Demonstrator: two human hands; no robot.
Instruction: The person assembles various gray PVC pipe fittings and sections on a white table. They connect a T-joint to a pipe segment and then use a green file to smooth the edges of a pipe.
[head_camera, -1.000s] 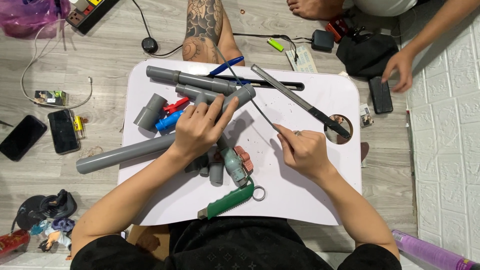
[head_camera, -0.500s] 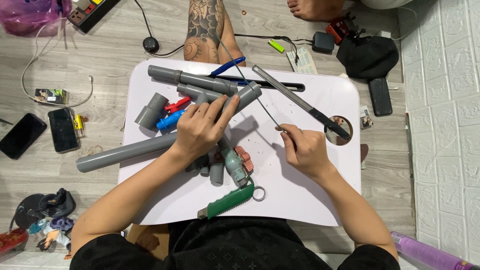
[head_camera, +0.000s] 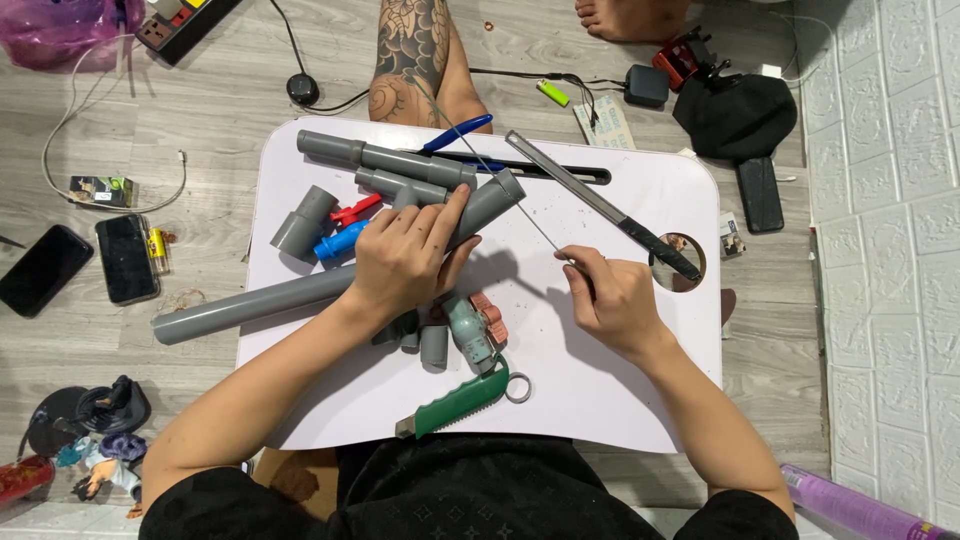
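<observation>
Green-handled utility knife (head_camera: 452, 404) with key ring: near worktop (head_camera: 600, 400) edge. Above it, cluster of small grey fittings (head_camera: 440, 335) beside a grey and pink valve. Left hand (head_camera: 408, 255): fingers wrapped round long grey pipe (head_camera: 250, 300), which lies slantwise off the worktop's left edge. Right hand (head_camera: 612, 295): fingers pinched on thin wire (head_camera: 520, 205) reaching to the pipe's end. Beyond: grey coupler (head_camera: 303, 222), red and blue valves, tee pipe (head_camera: 400, 165), blue-handled pliers (head_camera: 455, 133), flat file (head_camera: 600, 205). Floor left: two dark phones (head_camera: 85, 262), small yellow and black packet. Far: green lighter (head_camera: 551, 93), black pouch (head_camera: 735, 115).
</observation>
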